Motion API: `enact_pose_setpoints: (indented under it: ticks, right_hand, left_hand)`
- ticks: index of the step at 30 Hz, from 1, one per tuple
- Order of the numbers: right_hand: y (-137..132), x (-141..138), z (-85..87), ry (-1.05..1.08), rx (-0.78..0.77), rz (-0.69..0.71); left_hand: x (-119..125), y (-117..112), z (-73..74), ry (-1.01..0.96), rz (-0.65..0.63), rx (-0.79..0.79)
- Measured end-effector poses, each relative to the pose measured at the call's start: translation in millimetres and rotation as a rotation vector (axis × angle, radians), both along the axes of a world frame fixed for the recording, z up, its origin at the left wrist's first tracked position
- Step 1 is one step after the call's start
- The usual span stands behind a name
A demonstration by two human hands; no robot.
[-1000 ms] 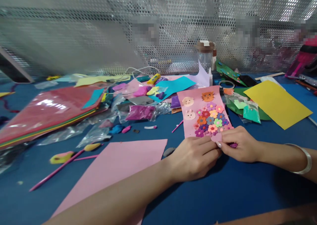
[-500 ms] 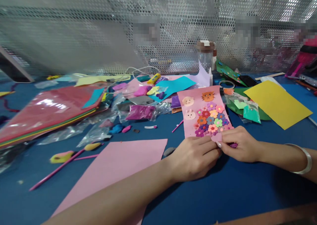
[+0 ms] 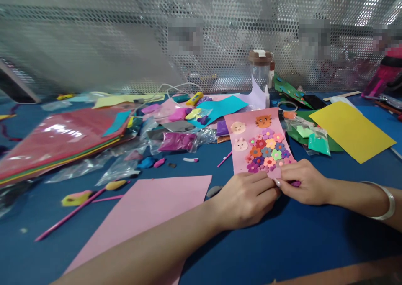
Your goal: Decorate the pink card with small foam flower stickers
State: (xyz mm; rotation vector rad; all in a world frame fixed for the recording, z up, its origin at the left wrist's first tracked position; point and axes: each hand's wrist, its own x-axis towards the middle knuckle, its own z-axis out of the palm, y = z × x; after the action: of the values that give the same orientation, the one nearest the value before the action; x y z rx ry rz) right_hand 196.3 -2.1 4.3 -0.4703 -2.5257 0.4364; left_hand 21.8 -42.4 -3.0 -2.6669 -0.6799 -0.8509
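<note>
A pink card with several foam flower stickers and three animal faces lies on the blue table. My left hand rests curled at its near edge, fingertips pressed together against my right hand. My right hand is pinched shut at the card's near right corner, over a small purple piece. What the fingertips hold between them is hidden. A silver bangle circles my right wrist.
A large pink sheet lies near left. A stack of coloured sheets in plastic sits far left, a yellow sheet at right. Bags of foam bits, a clear jar and a perforated metal screen stand behind.
</note>
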Motion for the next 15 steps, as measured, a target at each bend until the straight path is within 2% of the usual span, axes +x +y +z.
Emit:
enact_pose_setpoints:
  ticks: [15]
  right_hand:
    - [0.4, 0.4, 0.4, -0.023, 0.004, 0.022]
  left_hand:
    - [-0.4, 0.0, -1.2, 0.012, 0.005, -0.01]
